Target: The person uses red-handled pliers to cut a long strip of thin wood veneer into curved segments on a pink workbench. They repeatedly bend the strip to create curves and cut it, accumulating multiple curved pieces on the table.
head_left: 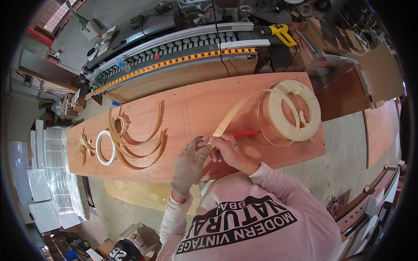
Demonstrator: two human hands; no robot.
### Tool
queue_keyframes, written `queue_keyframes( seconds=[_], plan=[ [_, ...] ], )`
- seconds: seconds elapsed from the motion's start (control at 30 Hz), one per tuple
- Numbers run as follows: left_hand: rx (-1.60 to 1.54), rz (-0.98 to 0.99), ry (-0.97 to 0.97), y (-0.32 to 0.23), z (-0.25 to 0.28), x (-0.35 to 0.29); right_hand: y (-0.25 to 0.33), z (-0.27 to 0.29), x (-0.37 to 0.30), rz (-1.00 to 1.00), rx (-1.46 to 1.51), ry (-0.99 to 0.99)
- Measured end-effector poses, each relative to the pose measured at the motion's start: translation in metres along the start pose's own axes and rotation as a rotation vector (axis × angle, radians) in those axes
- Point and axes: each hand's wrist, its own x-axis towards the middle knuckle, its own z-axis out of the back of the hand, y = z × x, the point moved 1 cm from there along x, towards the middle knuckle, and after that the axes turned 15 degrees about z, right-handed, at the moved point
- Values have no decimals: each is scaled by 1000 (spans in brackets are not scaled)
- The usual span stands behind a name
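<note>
My left hand (188, 167), in a grey knit glove, and my bare right hand (235, 153) meet at the near edge of a reddish plywood table (196, 100). The fingers of both are closed on the near end of a pale wood-coloured edge banding strip (238, 110). From there the strip rises and loops to the right, to a flat cream roll of banding (311, 124) lying on the table. Just beyond my right fingers lies a slim red object (247, 133), its kind partly hidden. Cut curved strips (150, 163) rest left of my hands.
A white ring (98, 148) and small strip scraps (82, 145) lie at the table's left end. Behind the table stands a long roller machine (174, 47) with an orange-marked rail. A yellow-handled power tool (284, 35) sits at the back right, near stacked boards (344, 89).
</note>
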Motion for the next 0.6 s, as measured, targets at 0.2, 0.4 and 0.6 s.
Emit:
queue_keyframes(
  seconds=[0.2,0.4,0.6],
  plan=[
    [-304,407,360,-10,-1,1,-6,13,-7,-25,29,-19],
    [-343,316,296,6,0,-8,7,11,0,-100,-104,-51],
    [-153,131,314,20,8,-7,10,20,0,-135,-179,-76]
  ],
)
